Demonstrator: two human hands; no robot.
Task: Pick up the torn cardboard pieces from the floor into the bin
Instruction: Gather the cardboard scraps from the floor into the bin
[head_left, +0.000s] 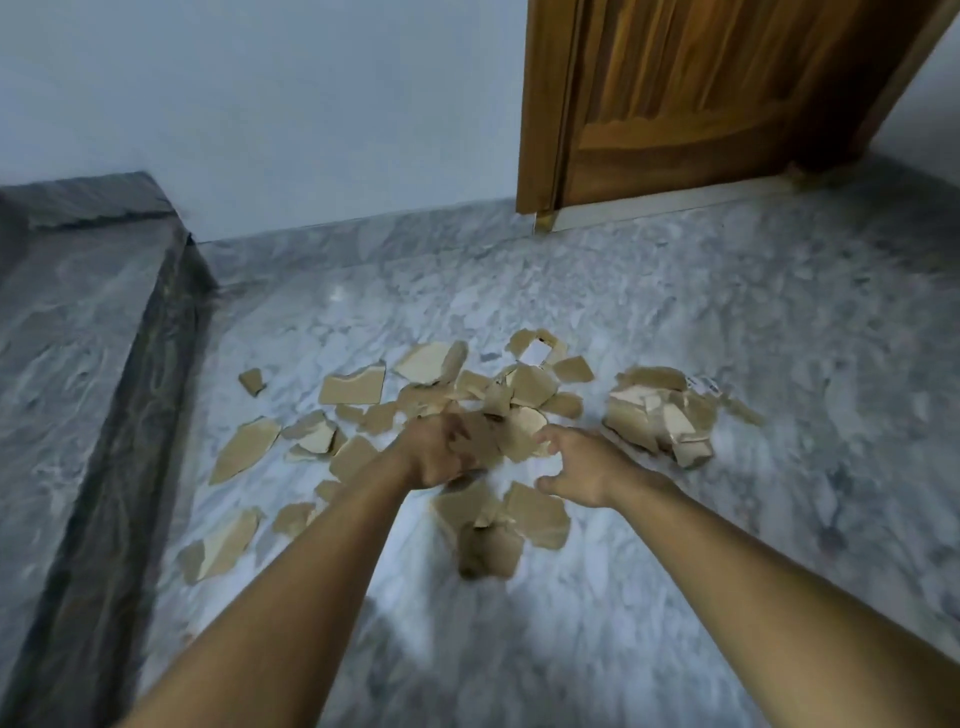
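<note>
Dozens of torn cardboard pieces (353, 387) strew the floor (675, 571), thickest at 12 o'clock just beyond both hands: right hand (576, 467) spread and empty, left hand (439, 452) curled, contents too blurred to tell.

Both bare forearms (311, 561) reach forward. The left hand (441, 452) is curled, knuckles up, its grasp blurred; the right hand (582, 467) spreads loosely bent fingers, palm down.

bare floor (519, 649) lies open close to me and to my right; cardboard pieces (353, 387) litter the middle. a raised dark ledge (78, 364) blocks my left, wall (311, 104) and door (701, 104) the far side.
</note>
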